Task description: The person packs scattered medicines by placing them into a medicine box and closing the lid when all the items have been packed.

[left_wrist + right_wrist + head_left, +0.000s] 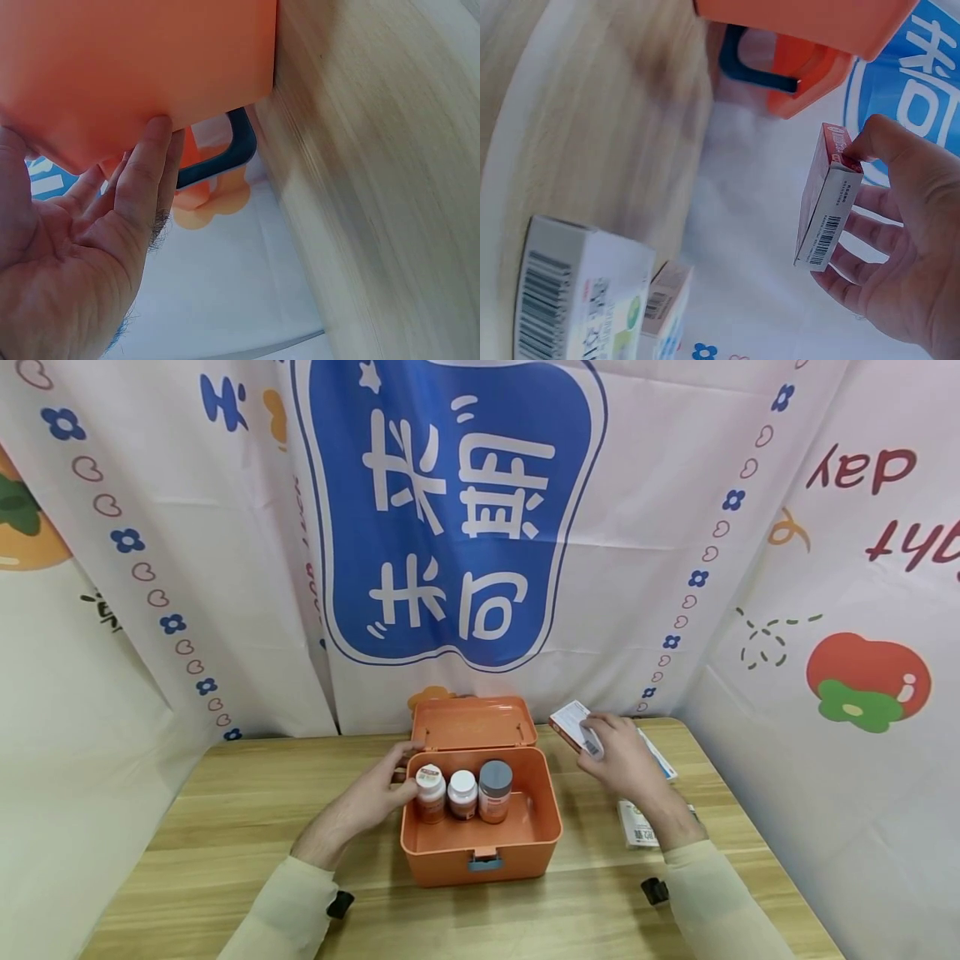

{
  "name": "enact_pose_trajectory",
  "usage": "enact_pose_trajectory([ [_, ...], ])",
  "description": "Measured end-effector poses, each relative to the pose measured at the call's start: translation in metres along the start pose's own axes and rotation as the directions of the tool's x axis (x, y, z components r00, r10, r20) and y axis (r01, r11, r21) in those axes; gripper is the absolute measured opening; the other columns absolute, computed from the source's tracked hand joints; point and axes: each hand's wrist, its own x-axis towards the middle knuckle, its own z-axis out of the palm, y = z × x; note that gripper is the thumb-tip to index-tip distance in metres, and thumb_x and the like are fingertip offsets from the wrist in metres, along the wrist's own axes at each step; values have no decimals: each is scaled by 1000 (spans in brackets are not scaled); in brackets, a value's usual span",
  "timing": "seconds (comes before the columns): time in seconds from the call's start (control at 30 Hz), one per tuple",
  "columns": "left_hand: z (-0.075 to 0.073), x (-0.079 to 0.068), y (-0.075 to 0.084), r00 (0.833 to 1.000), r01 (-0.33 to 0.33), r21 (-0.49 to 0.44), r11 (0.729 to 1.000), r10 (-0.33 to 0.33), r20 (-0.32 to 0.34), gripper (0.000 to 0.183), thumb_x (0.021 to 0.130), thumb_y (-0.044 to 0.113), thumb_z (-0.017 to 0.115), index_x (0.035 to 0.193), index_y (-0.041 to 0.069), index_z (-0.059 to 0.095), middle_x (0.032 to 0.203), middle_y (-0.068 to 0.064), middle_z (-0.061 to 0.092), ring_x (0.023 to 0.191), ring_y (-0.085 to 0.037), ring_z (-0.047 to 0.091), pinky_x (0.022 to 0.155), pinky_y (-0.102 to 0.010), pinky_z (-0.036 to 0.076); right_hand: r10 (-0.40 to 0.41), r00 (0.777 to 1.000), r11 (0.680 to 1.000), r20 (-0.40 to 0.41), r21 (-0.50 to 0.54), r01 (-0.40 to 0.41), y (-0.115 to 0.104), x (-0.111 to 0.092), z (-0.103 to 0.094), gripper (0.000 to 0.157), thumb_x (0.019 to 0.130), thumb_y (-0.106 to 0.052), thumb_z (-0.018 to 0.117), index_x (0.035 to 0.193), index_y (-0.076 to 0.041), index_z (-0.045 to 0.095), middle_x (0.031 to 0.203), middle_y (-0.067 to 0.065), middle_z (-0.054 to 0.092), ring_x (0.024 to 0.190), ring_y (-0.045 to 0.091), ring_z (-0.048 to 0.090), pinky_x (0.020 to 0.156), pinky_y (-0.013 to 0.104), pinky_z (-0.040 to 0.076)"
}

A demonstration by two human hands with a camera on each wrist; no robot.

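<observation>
An orange medicine box (pixel 480 860) stands with its lid (pixel 474 722) tipped back. Inside, along its left and middle, are three bottles: a white-capped one (pixel 431 797), a smaller white-capped one (pixel 462 797) and a grey-capped one (pixel 495 802). My left hand (pixel 378 793) grips the left wall of the orange box, thumb at the rim and fingers against the outside (pixel 142 172). Off to the right, my right hand (pixel 626 760) pinches a flat white and red medicine carton (pixel 829 202) between thumb and fingers, above the table and apart from the box.
Two more cartons lie on the wooden table (pixel 300 810) at the right: a white one (pixel 636 827) under my right forearm and a white-blue one (pixel 658 756) behind my right hand. A printed cloth (pixel 637 568) hangs behind the table. A dark handle (pixel 232 150) juts from the box's rear.
</observation>
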Motion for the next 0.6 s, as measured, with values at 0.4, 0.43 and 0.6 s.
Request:
enact_pose_trajectory([
  [0.4,1,0,-1,1000,2,-12,1000,-2,0,63,101,14,59,160,17,36,151,-18,55,134,-35,60,111,-51,55,-24,1000,999,-8,48,24,-28,-1,-16,52,84,-24,77,132,-5,70,142,15,66,129,43,60,112,59,49],
  [0.43,1,0,0,1000,2,-12,1000,-2,0,63,101,14,59,160,18,36,151,-18,55,134,-35,60,111,-51,55,-30,1000,998,-10,48,30,-30,-1,-17,52,84,-24,76,132,-6,70,142,15,66,129,43,60,112,59,50],
  [0.6,1,0,0,1000,4,-14,1000,-4,0,63,101,14,59,160,18,36,152,-18,55,134,-35,60,111,-51,54,-57,998,998,-9,34,57,-42,0,-21,52,83,-23,75,132,-7,70,142,13,66,125,41,61,108,56,52],
])
